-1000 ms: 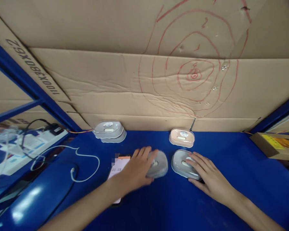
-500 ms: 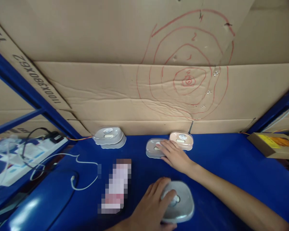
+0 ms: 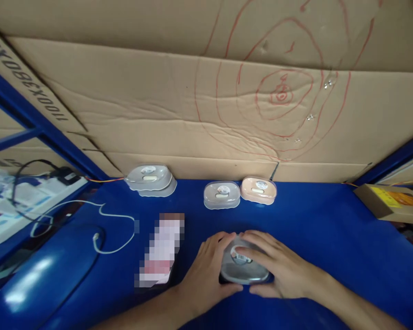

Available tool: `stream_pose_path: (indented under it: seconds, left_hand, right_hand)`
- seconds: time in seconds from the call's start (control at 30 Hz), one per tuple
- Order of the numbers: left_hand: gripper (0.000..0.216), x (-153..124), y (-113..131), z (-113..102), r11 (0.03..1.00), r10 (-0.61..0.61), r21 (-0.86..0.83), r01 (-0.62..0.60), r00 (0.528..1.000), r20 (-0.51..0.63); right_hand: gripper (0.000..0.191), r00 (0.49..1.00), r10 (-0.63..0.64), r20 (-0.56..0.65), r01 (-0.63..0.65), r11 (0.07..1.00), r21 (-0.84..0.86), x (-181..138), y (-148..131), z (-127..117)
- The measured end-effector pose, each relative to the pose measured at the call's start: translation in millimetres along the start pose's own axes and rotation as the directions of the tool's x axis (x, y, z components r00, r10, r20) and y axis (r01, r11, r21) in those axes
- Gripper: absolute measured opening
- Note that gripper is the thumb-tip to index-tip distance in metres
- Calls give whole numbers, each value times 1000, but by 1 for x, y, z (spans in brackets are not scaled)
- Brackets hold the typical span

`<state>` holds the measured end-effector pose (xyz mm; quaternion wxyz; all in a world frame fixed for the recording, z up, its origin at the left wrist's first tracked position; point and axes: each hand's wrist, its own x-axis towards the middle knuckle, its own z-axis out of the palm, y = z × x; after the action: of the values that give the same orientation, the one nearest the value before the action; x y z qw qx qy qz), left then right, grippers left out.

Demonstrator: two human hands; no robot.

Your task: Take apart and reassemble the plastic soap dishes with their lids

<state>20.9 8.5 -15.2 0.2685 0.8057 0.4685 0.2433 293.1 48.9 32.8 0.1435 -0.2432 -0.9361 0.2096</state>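
A rounded grey plastic box with a clear lid (image 3: pixel 245 271) is between my two hands near the front of the blue table. It carries a round white label, partly covered by a finger. My left hand (image 3: pixel 211 263) wraps its left side, fingers at the far edge and thumb at the near edge. On the other side, my right hand (image 3: pixel 278 263) grips the right edge, its index finger over the label. Whether the box touches the table is hard to tell. Behind it stand a similar grey box (image 3: pixel 215 201) and a pink box (image 3: pixel 258 197), side by side.
Two stacked grey boxes (image 3: pixel 149 181) stand at the back left, by the cardboard wall (image 3: pixel 141 91) with red rings. Left of my hands lies a pixelated phone-like object (image 3: pixel 163 245). A white cable (image 3: pixel 115 252) and power strip (image 3: pixel 3 233) are farther left, a cardboard carton (image 3: pixel 378 206) right.
My right hand has left the grey box at the back and now holds the near box together with my left hand. That rear box sits by the pink one. The camera view has shifted.
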Motion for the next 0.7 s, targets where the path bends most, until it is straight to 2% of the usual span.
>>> stream_pose_path:
  seconds: [0.1,0.2,0.27,0.33,0.43,0.57,0.7]
  left_hand:
    - [113,-6,0,1,1000,18,-2,-18,1000,-22]
    - [121,-11,0,1,1000,0,25,0,1000,-19]
    - [126,-12,2,0,999,-20,40,20,1000,5]
    - [121,-12,5,-3,999,-8,38,7,999,34]
    - [108,-11,11,-8,999,42,17,-43,996,76]
    - [100,-11,16,-13,1000,25,12,-26,995,92]
    - [95,-10,15,-14,999,48,-10,-48,997,58]
  right_hand:
    - [71,996,-11,-85,23,990,143,1,10,5]
    - [64,985,29,-169,16,965,261,0,27,0]
    - [62,969,92,-229,-50,982,180,-2,41,-3]
    - [61,951,137,-279,-133,991,35,-3,53,-3]
    - [58,950,160,-266,-195,974,-112,-2,65,0]
    - [48,958,196,-208,-235,956,-178,2,67,0]
    - [50,953,208,-221,-252,948,-193,3,54,-9]
